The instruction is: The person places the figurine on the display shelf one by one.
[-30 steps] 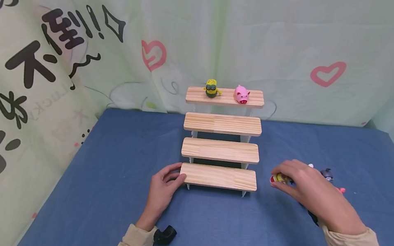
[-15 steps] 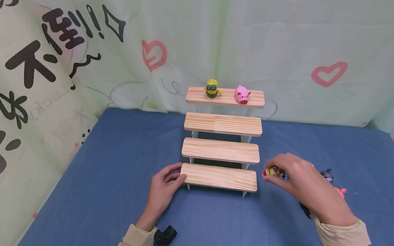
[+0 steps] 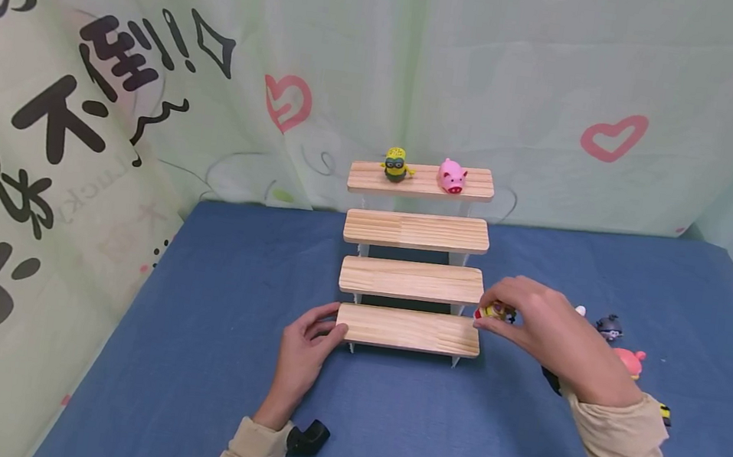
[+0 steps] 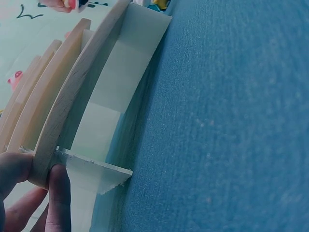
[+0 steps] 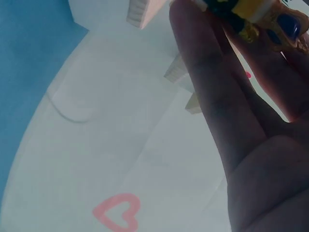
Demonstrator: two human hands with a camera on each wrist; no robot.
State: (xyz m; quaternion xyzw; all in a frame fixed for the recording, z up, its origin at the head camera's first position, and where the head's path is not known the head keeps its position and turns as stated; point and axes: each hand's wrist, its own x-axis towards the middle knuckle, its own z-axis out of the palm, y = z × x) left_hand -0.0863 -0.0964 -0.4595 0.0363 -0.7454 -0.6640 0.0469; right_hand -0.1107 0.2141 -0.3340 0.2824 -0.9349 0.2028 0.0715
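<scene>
A four-step wooden display stand [image 3: 411,279] with white side supports stands mid-table. My left hand [image 3: 299,355] grips the left end of its lowest board, thumb and fingers on either side of the board [image 4: 65,108] in the left wrist view. My right hand [image 3: 547,333] pinches a small figurine [image 3: 496,311] with yellow, red and dark parts, at the right ends of the two lower boards. In the right wrist view the figurine [image 5: 258,14] shows yellow, blue and dark green between the fingers. A yellow minion figure [image 3: 395,164] and a pink pig figure [image 3: 451,176] stand on the top board.
Right of the stand, on the blue cloth [image 3: 180,374], lie a dark grey figure [image 3: 609,327], a pink toy [image 3: 629,362] and a black-and-yellow piece [image 3: 665,414], partly behind the right arm. A printed curtain [image 3: 499,68] hangs behind the stand.
My right hand has moved left with the figurine, from over the cloth to the stand's right side, uncovering more of the toys behind it. My left hand keeps its grip on the lowest board.
</scene>
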